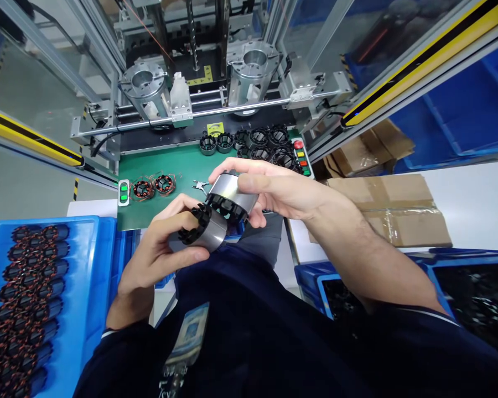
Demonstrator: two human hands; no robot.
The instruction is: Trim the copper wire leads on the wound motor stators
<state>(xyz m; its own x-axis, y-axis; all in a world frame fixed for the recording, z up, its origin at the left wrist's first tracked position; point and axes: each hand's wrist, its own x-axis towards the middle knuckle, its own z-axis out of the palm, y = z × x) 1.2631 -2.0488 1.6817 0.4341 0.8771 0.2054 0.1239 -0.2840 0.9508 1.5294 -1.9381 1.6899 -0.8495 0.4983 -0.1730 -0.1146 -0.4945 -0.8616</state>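
Left hand (166,237) has a closed grip on one metal ring (211,231), right hand (269,188) on a second ring (229,188); copper-wound rings (165,184) at left look finished, black rings (259,137) far right unwound.

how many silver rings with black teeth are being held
2: one silver metal ring with black teeth in the left hand, a second matching ring in the right hand.

The right hand (269,190) hides part of its silver ring (224,188). Left of the left hand (161,237), the blue tray (81,276) gets cut off. Below that hand, the badge (191,331) is too blurry to read.
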